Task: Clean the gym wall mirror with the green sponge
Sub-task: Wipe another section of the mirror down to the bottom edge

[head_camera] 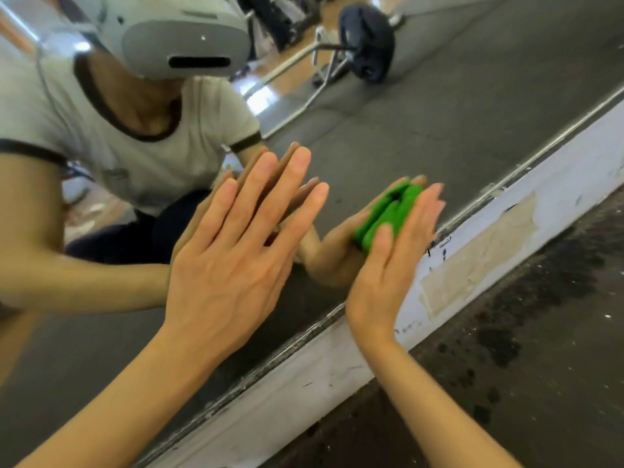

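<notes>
Pressing green sponge [388, 216] flat to mirror [439, 136] near its bottom edge: right hand [395, 261], fingers straight, for even wiping contact. Left hand [236, 251] splayed flat on glass, likely bracing.

The left hand [233, 251] lies flat against the mirror [456, 106], fingers straight. To its right, the right hand [395, 261] presses the sponge [388, 217] against the glass — just above the baseboard [304, 376], which runs between mirror and floor [540, 383].
</notes>
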Demonstrator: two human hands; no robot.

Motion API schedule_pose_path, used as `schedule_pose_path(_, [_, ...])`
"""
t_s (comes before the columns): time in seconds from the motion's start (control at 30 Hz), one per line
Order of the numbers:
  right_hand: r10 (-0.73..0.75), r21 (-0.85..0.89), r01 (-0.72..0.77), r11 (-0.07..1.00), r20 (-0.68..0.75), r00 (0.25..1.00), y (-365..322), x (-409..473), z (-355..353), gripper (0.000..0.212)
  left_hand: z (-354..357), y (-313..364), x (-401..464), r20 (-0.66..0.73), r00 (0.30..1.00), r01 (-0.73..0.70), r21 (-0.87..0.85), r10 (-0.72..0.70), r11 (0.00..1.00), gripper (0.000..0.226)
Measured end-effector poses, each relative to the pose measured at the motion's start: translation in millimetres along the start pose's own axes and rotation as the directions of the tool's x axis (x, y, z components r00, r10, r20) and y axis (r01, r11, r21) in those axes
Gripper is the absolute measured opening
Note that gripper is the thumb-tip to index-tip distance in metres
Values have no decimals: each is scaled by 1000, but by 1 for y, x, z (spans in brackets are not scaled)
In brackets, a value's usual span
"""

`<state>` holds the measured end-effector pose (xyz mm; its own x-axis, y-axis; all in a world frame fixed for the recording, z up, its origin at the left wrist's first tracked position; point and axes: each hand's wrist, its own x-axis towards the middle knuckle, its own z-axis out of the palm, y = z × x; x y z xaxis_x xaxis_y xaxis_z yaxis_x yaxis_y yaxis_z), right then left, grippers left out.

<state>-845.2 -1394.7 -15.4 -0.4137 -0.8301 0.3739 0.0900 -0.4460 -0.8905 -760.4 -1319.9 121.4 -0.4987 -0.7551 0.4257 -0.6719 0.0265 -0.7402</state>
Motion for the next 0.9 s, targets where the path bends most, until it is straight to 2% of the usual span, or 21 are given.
schedule_pose_path(0.07, [186,67,-179,982,-115,976,-2,11,2,55,1,4,1,9,1000,-26,48,25,999,56])
schedule_pose_path(0.1, [237,117,-226,967,-91,967,-13,4,6,56,2,5,2,4,1000,-27,49,26,998,55])
schedule_pose_path(0.2, [198,142,-208,968,81,977,-33,-71,14,60,0,3,1,48,999,-7,38,5,999,53])
schedule_pose_path(0.27, [156,125,-174,977,143,977,-25,-76,8,58,-1,3,0,64,998,-7,45,4,999,55])
schedule_pose_path(0.37, [157,91,-160,983,39,987,-6,-8,-5,56,1,2,1,42,999,-2,50,0,999,56])
schedule_pose_path(0.47, [255,71,-247,967,-164,953,8,62,-18,57,3,3,1,26,1000,-1,79,-1,997,56])
schedule_pose_path(0.53, [304,114,-289,950,-144,942,-6,58,-11,57,4,3,2,27,1000,3,83,-5,997,56])
schedule_pose_path(0.57, [250,108,-242,964,-78,965,-16,41,-6,57,4,4,1,27,1000,5,81,-7,997,56])
schedule_pose_path(0.63, [-2,36,-1,999,100,995,-32,-2,2,56,4,4,1,24,1000,8,88,-10,996,56])
schedule_pose_path(0.7, [-270,-37,288,957,252,929,-28,-3,-3,54,6,4,1,21,1000,-3,94,1,996,57])
schedule_pose_path(0.73, [-320,-70,349,934,267,909,-24,14,-6,53,6,4,1,18,1000,-4,99,3,995,57])
schedule_pose_path(0.8, [-271,-84,289,954,178,946,-18,58,-9,53,8,5,0,3,1000,1,116,-2,993,57])
schedule_pose_path(0.9, [-152,54,153,987,-27,988,-40,94,1,56,9,5,1,2,1000,2,119,-2,993,57])
